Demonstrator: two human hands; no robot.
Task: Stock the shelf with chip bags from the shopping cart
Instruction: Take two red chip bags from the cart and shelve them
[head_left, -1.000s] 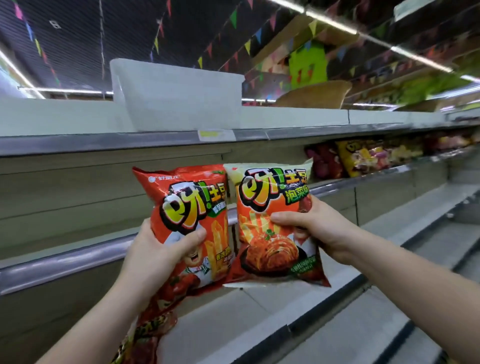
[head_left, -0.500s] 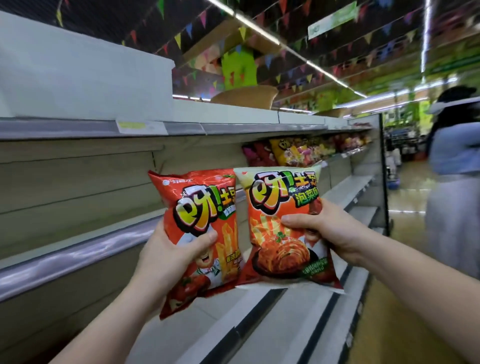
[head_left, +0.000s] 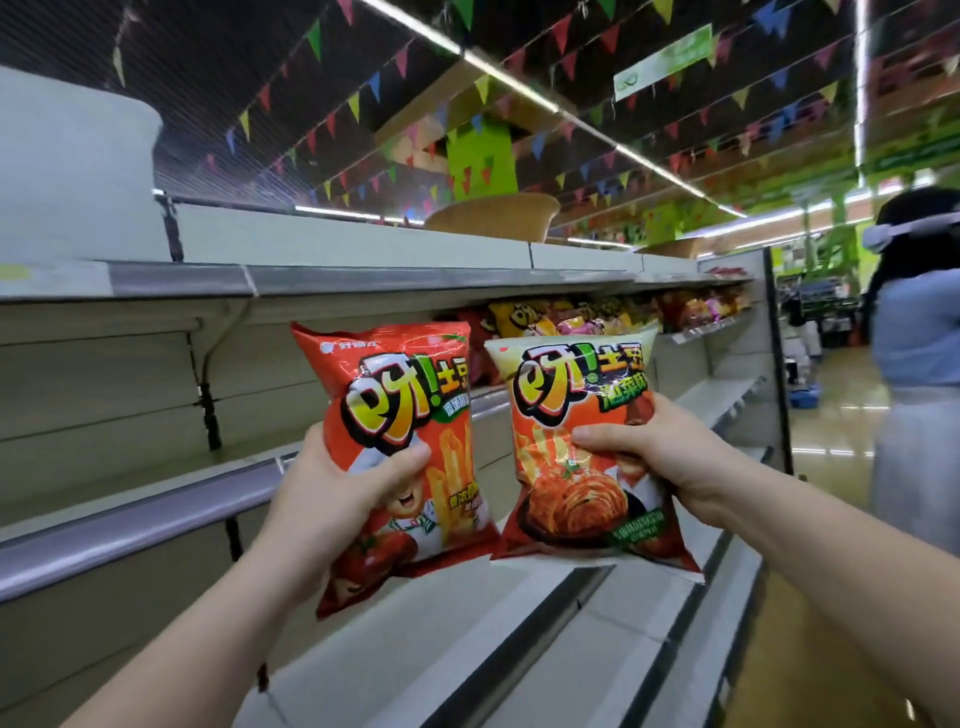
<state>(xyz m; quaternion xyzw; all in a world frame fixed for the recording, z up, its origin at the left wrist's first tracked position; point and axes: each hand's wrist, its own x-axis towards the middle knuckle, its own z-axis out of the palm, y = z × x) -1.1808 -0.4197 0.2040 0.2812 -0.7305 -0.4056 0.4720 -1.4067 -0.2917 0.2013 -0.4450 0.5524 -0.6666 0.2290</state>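
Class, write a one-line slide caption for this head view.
Left hand and right hand each hold a chip bag before the shelf.

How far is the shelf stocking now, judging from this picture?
Done: some chip bags already lie on the middle shelf further down the aisle. In hand: the left hand holds a red chip bag and the right hand holds a kimchi-picture bag, both held up in front of the shelves. Left: neither is placed yet, and the near shelf shows no bags. The cart is not in view.

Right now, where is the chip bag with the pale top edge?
In the head view it is right of centre, held by the right hand, beside the red bag in the left hand.
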